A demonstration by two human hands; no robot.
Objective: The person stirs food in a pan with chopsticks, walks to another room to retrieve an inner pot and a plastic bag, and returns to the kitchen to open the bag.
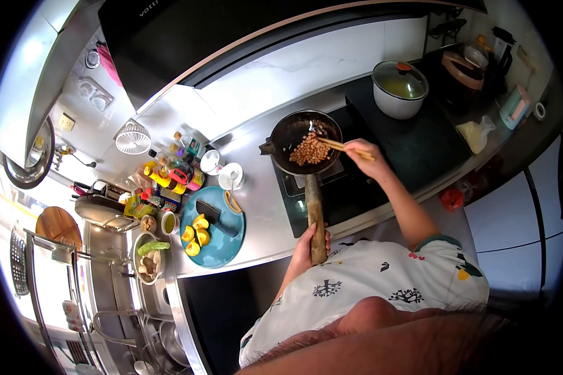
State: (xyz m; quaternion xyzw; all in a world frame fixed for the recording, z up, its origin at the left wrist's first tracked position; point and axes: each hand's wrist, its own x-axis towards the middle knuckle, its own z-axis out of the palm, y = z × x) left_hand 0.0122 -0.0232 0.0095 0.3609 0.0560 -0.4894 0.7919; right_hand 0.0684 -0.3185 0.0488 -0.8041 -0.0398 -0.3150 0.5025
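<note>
Currently, left hand (304, 245) wraps the pan (286, 130)'s wooden handle (314, 206) at six o'clock — right hand (364, 159), at three o'clock, pinches chopsticks (333, 145), tips at brown nuts (308, 152).

Black range hood (169, 39) tops my view. Below hood I see pale veined wall (350, 56), then steel desk (263, 203). Left of hood, white upper cabinet (19, 94); lower on that side, window (3, 240), glare strong. Below right of hood, pale panels (507, 212) in dimmer light.

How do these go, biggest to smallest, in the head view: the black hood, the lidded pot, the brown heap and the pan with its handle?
1. Black hood
2. Pan with its handle
3. Lidded pot
4. Brown heap
</note>
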